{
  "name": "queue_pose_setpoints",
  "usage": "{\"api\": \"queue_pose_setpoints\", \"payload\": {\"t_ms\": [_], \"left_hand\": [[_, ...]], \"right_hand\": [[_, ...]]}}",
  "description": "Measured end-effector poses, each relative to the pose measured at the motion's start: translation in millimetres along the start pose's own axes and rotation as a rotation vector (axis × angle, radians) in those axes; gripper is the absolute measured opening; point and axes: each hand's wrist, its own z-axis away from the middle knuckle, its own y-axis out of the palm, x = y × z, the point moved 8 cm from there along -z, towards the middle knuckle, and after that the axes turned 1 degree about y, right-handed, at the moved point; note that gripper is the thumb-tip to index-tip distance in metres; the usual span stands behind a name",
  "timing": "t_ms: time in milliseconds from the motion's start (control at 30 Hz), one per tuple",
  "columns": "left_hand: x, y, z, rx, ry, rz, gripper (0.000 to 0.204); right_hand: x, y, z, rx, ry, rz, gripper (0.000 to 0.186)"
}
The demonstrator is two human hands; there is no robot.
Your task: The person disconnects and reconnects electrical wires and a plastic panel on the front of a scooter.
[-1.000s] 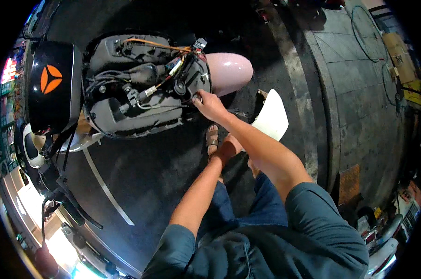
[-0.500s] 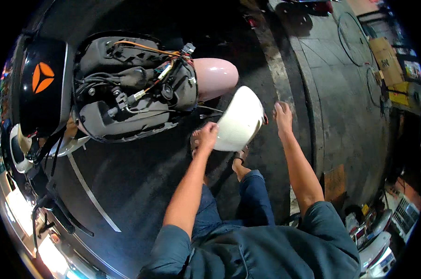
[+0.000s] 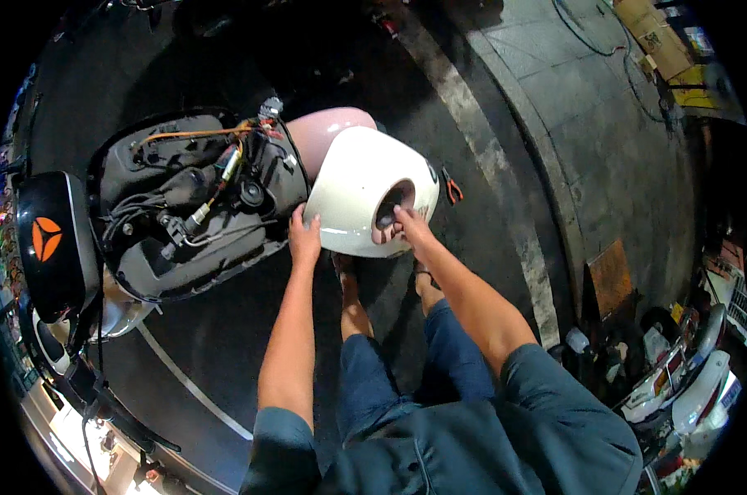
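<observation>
A cream-white scooter front panel (image 3: 345, 186), curved and with a round opening, is between my two hands in front of the scooter. My left hand (image 3: 305, 235) grips its near left edge, fingers closed on the rim. My right hand (image 3: 398, 227) is at the round opening, its fingers curled over the hole's edge and partly inside. Left of the panel, the scooter's opened front (image 3: 200, 202) shows grey inner plastic, black hoses and coloured wires with connectors. The panel covers part of the pink front fender (image 3: 324, 132).
Orange-handled pliers (image 3: 452, 187) lie on the asphalt right of the panel. The scooter's black dashboard (image 3: 56, 247) with an orange emblem is at the left, its handlebar (image 3: 134, 421) below. A kerb (image 3: 538, 157) runs along the right; scooter parts (image 3: 670, 379) are heaped at lower right.
The white panel has moved left and turned, so its round opening now faces up. My right hand has come from the right onto the opening. The pliers have come into sight.
</observation>
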Motion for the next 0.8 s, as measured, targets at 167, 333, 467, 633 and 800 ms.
{"api": "queue_pose_setpoints", "payload": {"t_ms": [167,333,467,633,800], "left_hand": [[3.1,-7.7,17.4,-0.099,0.028,-0.033,0.057],[1.5,-15.4,38.3,-0.071,0.001,-0.044,0.06],[49.5,-19.1,60.4,0.05,-0.1,0.132,0.056],[96.4,-58.5,132.9,0.102,-0.438,0.452,0.046],[137.7,-138.1,237.8,0.058,-0.631,0.612,0.036]], "right_hand": [[12.6,12.7,26.8,0.05,-0.055,-0.026,0.057],[6.6,-3.1,29.9,0.052,-0.044,0.063,0.058],[19.3,0.3,41.1,0.105,-0.085,0.158,0.06],[34.7,-18.1,49.0,0.001,-0.088,0.269,0.061],[51.9,-51.5,87.8,-0.086,-0.248,0.637,0.062]]}}
